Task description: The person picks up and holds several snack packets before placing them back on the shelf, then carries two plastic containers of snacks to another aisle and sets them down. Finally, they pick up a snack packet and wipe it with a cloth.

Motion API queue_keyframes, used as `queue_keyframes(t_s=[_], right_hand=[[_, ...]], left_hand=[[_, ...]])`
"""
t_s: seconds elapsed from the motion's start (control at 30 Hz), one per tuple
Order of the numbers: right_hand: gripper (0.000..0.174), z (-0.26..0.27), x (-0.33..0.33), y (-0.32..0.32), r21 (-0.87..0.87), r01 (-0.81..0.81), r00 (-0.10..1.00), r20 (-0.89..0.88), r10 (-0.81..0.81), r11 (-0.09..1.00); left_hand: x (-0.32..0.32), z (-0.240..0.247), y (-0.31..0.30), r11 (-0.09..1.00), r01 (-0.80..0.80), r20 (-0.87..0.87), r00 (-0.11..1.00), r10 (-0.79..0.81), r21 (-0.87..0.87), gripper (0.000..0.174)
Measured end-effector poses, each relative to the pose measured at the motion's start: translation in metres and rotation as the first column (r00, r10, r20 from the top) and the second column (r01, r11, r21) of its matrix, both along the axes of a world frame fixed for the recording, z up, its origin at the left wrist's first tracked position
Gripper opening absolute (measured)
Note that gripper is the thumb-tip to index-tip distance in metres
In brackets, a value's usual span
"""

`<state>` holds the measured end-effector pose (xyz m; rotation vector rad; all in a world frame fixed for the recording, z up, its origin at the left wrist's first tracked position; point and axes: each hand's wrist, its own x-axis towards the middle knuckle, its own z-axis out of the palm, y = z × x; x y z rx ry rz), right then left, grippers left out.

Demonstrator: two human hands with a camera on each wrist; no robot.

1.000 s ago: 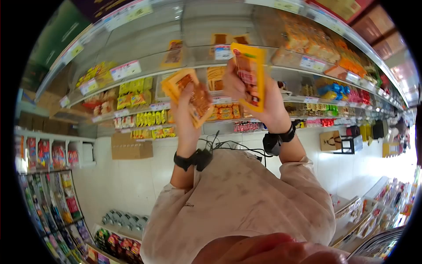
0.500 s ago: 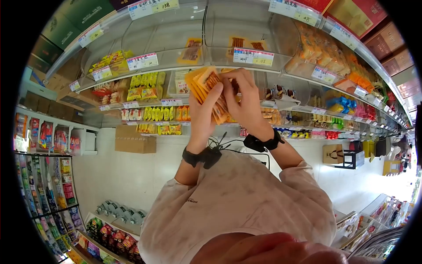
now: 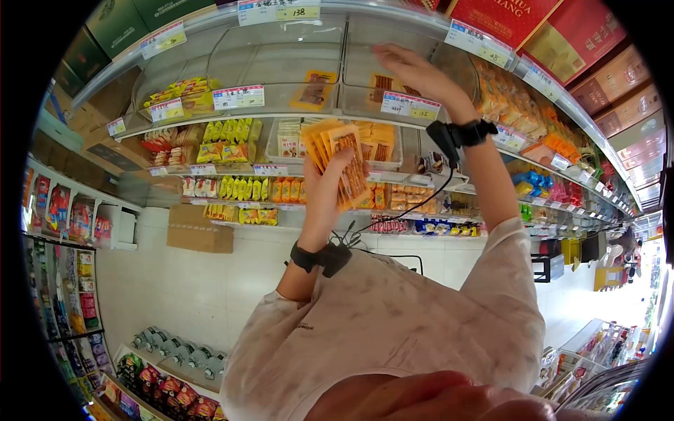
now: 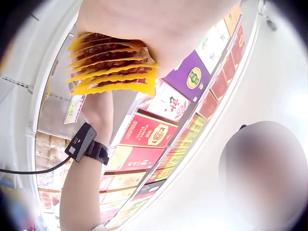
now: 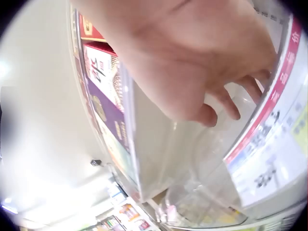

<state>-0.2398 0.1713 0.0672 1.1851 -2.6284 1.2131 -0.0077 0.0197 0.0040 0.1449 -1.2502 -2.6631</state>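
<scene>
My left hand [image 3: 324, 193] grips a fanned stack of several flat yellow snack packets [image 3: 354, 172], thumb across the front one, just before the shelf edge. Brown, sausage-like contents show through their clear windows. Seen from the left wrist, the yellow edges of the packets [image 4: 113, 70] lie one above another under the palm. My right hand [image 3: 418, 70] reaches over the front lip of a clear bin [image 3: 358, 52] on the upper shelf. Its fingers [image 5: 226, 103] extend apart, holding nothing. Below that hand, similar packets [image 3: 381, 85] lie in the bin, partly behind the price tag.
Another packet [image 3: 314, 90] lies in the adjoining bin on the left. Orange-wrapped snacks [image 3: 502, 91] fill the bin to the right. Price tags [image 3: 411, 105] line the shelf front. Boxed goods [image 3: 498, 24] stand above, and a cardboard box [image 3: 200, 228] sits on the floor.
My right hand held a yellow packet, brought it to the stack in my left hand, then came away without it and rose rightward to the upper bin. The left hand keeps its stack, now fanned.
</scene>
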Motion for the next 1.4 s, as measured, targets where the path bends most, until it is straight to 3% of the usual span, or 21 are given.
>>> queue_keyframes(t_s=[0.07, 0.17, 0.3, 0.4, 0.53, 0.63, 0.73, 0.83, 0.93, 1.13, 1.23, 1.4], right_hand=[[0.060, 0.006, -0.004, -0.002, 0.244, 0.016, 0.993, 0.111, -0.045, 0.970], [0.074, 0.013, -0.009, -0.008, 0.556, -0.058, 0.971, 0.224, -0.082, 0.829], [0.083, 0.014, -0.005, -0.010, 0.711, -0.128, 0.959, 0.267, -0.098, 0.691], [0.085, -0.005, -0.030, -0.001, 0.744, -0.155, 0.953, 0.285, -0.100, 0.651], [0.073, 0.004, -0.021, 0.006, 0.611, -0.204, 0.889, 0.443, -0.117, 0.764], [0.052, -0.005, -0.041, 0.018, 0.759, -0.196, 0.931, 0.343, -0.126, 0.620], [0.041, -0.008, -0.050, 0.030, 0.821, -0.097, 0.992, 0.129, -0.017, 0.563], [0.047, -0.011, -0.042, 0.039, 0.769, 0.065, 0.979, 0.074, -0.189, 0.635], [0.060, -0.003, -0.031, 0.034, 0.778, 0.159, 0.921, 0.105, -0.376, 0.608], [0.079, -0.007, -0.033, 0.045, 0.728, 0.151, 0.956, 0.066, -0.287, 0.669], [0.076, -0.008, -0.036, 0.049, 0.700, 0.122, 0.957, 0.104, -0.270, 0.703], [0.066, -0.004, -0.039, 0.049, 0.749, 0.136, 0.947, 0.094, -0.307, 0.648]], left_hand=[[0.002, -0.001, -0.004, 1.000, 0.008, -0.009, 1.000, -0.008, 0.014, 0.034], [0.004, -0.004, -0.012, 0.999, 0.004, -0.017, 1.000, -0.003, 0.042, 0.035], [0.005, -0.008, -0.020, 0.996, -0.012, -0.015, 1.000, 0.014, 0.083, 0.035], [0.007, -0.011, -0.025, 0.996, -0.025, 0.000, 1.000, 0.025, 0.082, 0.036], [0.008, -0.014, -0.030, 0.995, -0.033, -0.002, 0.999, 0.033, 0.094, 0.036], [0.011, -0.009, -0.034, 0.995, -0.033, -0.002, 0.999, 0.034, 0.095, 0.035], [0.011, -0.010, -0.038, 0.996, -0.012, 0.002, 1.000, 0.012, 0.089, 0.034], [0.010, -0.009, -0.037, 0.997, -0.012, -0.011, 1.000, 0.013, 0.074, 0.034], [0.009, -0.011, -0.036, 0.996, -0.014, 0.000, 1.000, 0.014, 0.086, 0.035], [0.007, -0.011, -0.032, 0.996, -0.002, -0.017, 1.000, 0.003, 0.088, 0.034], [0.005, -0.015, -0.033, 0.990, 0.029, -0.035, 0.999, -0.024, 0.140, 0.038], [0.006, -0.012, -0.028, 0.998, -0.008, -0.003, 1.000, 0.008, 0.066, 0.035]])
